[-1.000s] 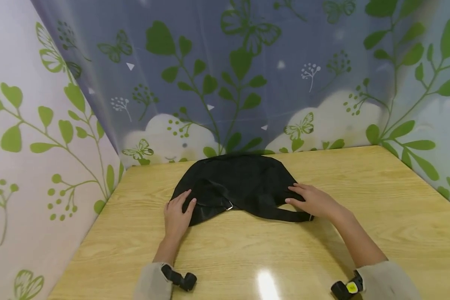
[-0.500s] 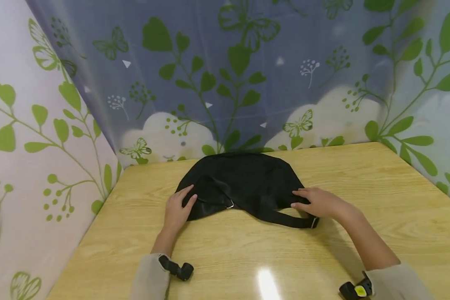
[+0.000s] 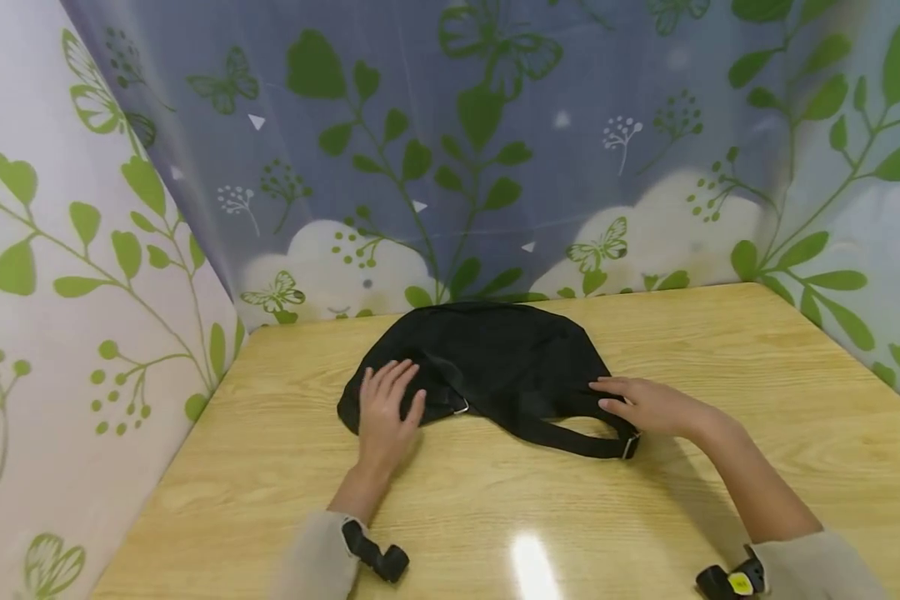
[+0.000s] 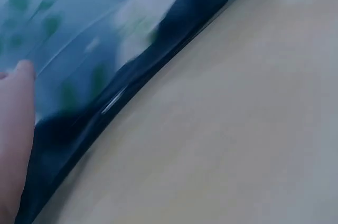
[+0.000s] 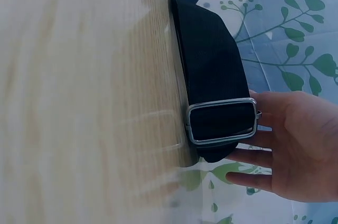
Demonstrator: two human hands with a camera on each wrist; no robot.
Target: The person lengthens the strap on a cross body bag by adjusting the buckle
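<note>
A black fabric bag [image 3: 502,350] lies flat on the wooden table. A small metal ring [image 3: 462,407] sits at its front edge, and its strap [image 3: 562,437] loops out at the front right. My left hand [image 3: 384,417] is over the bag's left part, fingers extended; whether they touch the cloth cannot be told. At the right end, my right hand [image 3: 656,407] has its fingers stretched towards the bag beside the strap. The right wrist view shows those fingers straight behind the strap's metal buckle [image 5: 224,101]. The left wrist view is blurred.
The wooden table [image 3: 450,508] extends in front of the bag and to both sides. A printed curtain [image 3: 390,167] with leaves and butterflies rises directly behind the bag. Patterned walls [image 3: 67,333] stand left and right.
My left hand has moved right and inward from the bag's left edge. My right hand has shifted slightly right. The strap loop has come out farther, with its buckle more visible.
</note>
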